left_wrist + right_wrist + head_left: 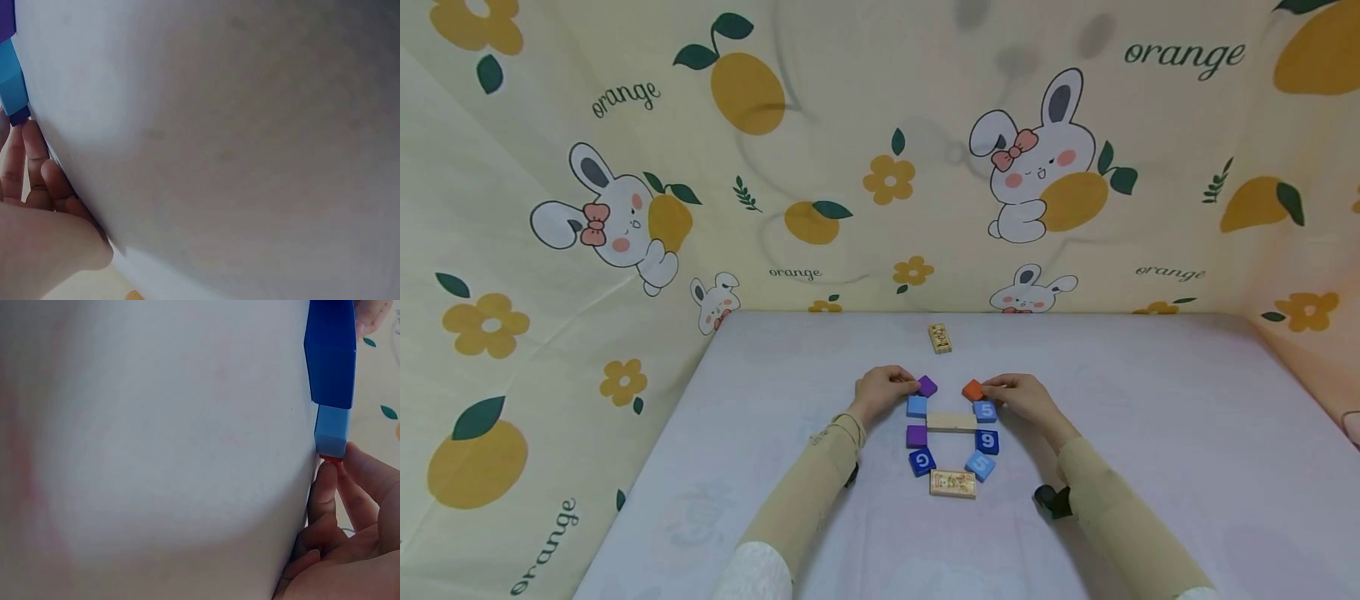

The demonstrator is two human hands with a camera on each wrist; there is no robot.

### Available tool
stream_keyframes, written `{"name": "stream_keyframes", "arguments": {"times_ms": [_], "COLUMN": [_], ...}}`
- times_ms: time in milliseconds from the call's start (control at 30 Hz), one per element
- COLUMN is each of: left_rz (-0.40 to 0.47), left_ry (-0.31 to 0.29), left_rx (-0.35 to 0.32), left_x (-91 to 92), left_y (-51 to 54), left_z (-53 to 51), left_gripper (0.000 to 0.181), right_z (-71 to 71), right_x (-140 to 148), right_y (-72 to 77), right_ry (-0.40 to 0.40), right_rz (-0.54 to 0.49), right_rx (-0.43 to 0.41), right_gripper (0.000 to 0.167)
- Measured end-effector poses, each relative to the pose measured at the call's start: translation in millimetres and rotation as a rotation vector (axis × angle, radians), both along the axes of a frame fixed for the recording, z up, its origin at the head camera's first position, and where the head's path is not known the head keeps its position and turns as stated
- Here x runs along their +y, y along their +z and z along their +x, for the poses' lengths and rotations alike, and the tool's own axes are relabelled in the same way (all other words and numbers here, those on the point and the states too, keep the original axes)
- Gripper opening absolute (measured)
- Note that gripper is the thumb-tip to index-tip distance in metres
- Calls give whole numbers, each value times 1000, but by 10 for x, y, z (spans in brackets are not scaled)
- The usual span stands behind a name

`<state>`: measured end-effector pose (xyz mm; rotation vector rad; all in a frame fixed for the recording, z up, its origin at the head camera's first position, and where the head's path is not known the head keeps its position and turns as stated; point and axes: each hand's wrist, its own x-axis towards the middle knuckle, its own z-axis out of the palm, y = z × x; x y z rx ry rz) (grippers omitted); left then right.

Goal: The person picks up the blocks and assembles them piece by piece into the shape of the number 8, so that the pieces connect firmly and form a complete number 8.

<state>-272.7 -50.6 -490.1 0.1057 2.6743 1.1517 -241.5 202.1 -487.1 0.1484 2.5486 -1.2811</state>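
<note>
At the far end of a ring of blocks, my left hand (882, 393) pinches a purple block (927, 386) turned at an angle. Across from it, my right hand (1024, 402) holds an orange block (973, 390) by its right side, between thumb and fingers. Just below these lie a plain light blue block (917, 406) and a light blue block marked 5 (985, 411). Between the two sides stretches a pale wooden strip (951, 422). In the right wrist view, only a sliver of the orange block (331, 459) shows past a light blue block (332, 430).
Nearer me, the ring continues with a purple block (916, 437), two dark blue numbered blocks (987, 442), another light blue block (980, 466) and a printed wooden block (952, 483). A second printed wooden block (939, 338) lies farther back, before the patterned cloth (850, 275).
</note>
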Motion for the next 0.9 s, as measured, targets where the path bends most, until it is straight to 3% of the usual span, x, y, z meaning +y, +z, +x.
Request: {"name": "stream_keyframes", "arguments": {"times_ms": [900], "left_rz": [-5], "left_ry": [-25], "left_rx": [11], "left_x": [1], "left_y": [-35], "left_z": [-21], "left_gripper": [20], "right_z": [-18], "right_x": [-22], "right_y": [-14], "right_ry": [4], "right_rz": [12], "right_rx": [-11], "right_gripper": [44]}}
